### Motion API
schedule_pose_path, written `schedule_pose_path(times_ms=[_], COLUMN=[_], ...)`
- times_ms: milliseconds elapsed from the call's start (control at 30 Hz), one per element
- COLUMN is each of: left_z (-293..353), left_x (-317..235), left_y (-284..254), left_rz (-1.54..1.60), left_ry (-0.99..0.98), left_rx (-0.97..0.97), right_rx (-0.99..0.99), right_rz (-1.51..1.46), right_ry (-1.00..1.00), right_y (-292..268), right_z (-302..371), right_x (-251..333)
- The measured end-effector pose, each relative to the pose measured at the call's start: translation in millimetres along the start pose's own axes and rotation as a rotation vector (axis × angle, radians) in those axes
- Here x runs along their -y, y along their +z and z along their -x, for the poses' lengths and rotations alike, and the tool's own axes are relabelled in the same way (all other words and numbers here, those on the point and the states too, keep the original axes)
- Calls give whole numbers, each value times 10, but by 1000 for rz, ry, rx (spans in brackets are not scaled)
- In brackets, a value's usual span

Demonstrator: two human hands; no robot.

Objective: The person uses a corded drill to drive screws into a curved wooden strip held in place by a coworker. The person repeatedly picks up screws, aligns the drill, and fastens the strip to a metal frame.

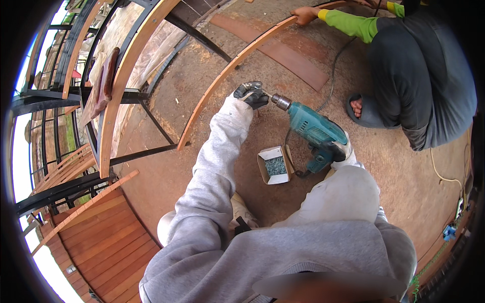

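The right hand is wrapped around the rear of the teal drill, held above the floor; at its tip, the left hand's fingers curl, perhaps pinching something, I cannot tell. Below sits a fastener box.

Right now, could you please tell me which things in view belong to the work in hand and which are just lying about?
Apparently in use:
teal drill, in the right hand, left hand at its tip
open box of small fasteners
curved wooden strip, in a co-worker's hand

Seemingly just lying about:
flat brown board
blue object, too small to identify
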State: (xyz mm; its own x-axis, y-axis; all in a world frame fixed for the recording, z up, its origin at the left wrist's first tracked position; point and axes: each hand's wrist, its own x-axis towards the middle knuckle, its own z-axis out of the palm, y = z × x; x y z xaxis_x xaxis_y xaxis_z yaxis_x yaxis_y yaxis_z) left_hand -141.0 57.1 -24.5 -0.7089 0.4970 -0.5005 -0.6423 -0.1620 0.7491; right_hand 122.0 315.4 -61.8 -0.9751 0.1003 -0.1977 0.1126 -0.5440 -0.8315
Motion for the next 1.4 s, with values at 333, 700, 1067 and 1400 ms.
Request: schedule_pose_path(times_ms=[333,700,1067,1400], left_z=[-322,-1103,-947,-992], left_x=[-559,-869,-892,-824], left_y=[-344,-749,-782,-886], left_rz=[-1544,-1942,-1778,-1758], left_ry=[390,-354,-142,-120], left_rx=[-806,-349,-463,-415], right_rx=[-164,-277,-301,-264], right_rz=[-69,97,37,101], right_ry=[-78,-87,-76,-81], right_y=[251,267,342,287], right_z=[-730,-1410,-1565,-1538], right_x=[74,121,72,75])
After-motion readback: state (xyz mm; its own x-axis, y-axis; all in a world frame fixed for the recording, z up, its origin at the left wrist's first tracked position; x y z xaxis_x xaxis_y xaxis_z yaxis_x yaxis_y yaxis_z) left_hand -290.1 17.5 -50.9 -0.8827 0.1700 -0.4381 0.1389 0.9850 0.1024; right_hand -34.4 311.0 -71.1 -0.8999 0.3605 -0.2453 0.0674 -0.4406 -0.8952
